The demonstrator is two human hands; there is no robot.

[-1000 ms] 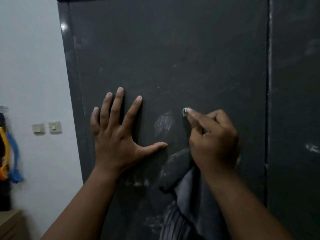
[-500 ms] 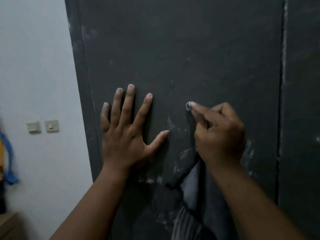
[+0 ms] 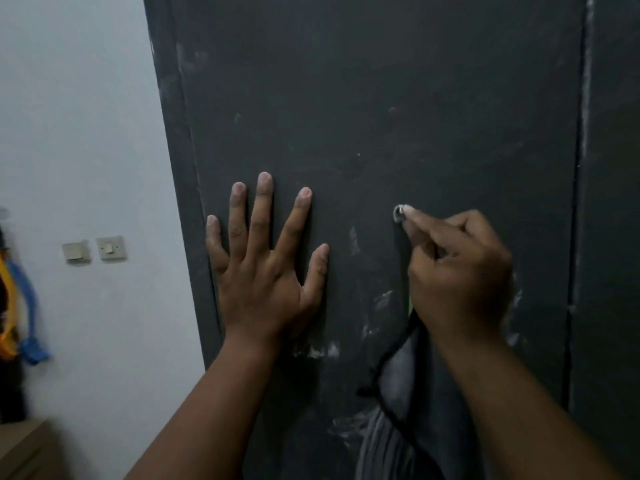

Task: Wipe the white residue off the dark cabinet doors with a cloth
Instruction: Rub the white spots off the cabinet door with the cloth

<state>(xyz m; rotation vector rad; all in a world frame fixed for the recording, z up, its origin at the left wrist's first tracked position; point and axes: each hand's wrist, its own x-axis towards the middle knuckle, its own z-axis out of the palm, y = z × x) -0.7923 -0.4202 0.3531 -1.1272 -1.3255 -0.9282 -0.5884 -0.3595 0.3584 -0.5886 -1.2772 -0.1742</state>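
- The right hand (image 3: 457,271) had its fingers curled tight, the index fingertip and thumb pinched together at a small whitish spot (image 3: 399,212) on the dark cabinet door (image 3: 398,98); whether that spot was residue or a fitting could not be told.
- The same hand also gripped the cloth (image 3: 412,386), bunched under the palm.
- The left hand (image 3: 266,271) lay flat on the door with all fingers straight and spread wide, thumb out toward the right hand, holding nothing.
- Compared with a second earlier, both hands kept the same poses (flat palm, pinching tip); the white streak between them looked thinner and fainter, and the view had shifted so the door sat further right in the head view.
- The cloth was grey with a dark edge; it hung from the right hand straight down against the door, long axis vertical, its lower end running out of view at the bottom.
- White smears (image 3: 315,351) marked the door below the left wrist, with more beside the cloth.
- A second door (image 3: 613,202) stood to the right across a vertical gap.
- On the pale wall (image 3: 86,133) to the left sat a switch plate (image 3: 110,248).
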